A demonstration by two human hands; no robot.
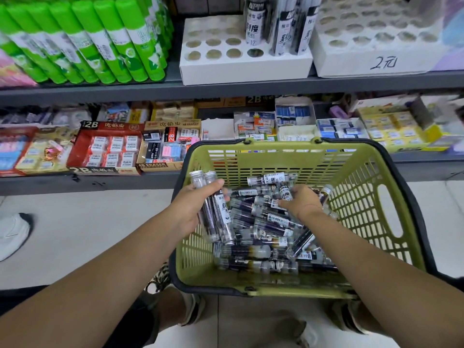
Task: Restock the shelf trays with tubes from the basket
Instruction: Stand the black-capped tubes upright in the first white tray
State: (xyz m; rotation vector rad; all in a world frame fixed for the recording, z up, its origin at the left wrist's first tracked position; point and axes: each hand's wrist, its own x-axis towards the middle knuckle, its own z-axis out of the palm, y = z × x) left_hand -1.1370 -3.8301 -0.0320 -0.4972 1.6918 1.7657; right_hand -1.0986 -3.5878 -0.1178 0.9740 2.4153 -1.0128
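The green basket (364,197) sits on the floor (75,234) in front of the shelves, its far rim close against the lower shelf (88,183). A loose heap of clear tubes (263,234) with dark contents and white labels covers its bottom.

The left grip (193,204) is over the basket's left edge and is clamped around two held tubes (213,209). These lie side by side, with their silver caps pointing toward the shelf and their bases down toward the heap. The right grip (303,199) lies palm down on the heap near the basket's far wall, its fingers curled among the tubes. Whether it is closed on one cannot be told.

On the upper shelf (226,90) stands a white tray (241,69) with round holes. Most holes show open, and a few standing tubes (276,26) fill its right end. A second holed tray (376,64) stands just beside it at the right. Green glue sticks (100,41) lean in a row at the left end of that shelf. Boxes of erasers (108,149) line the lower shelf.
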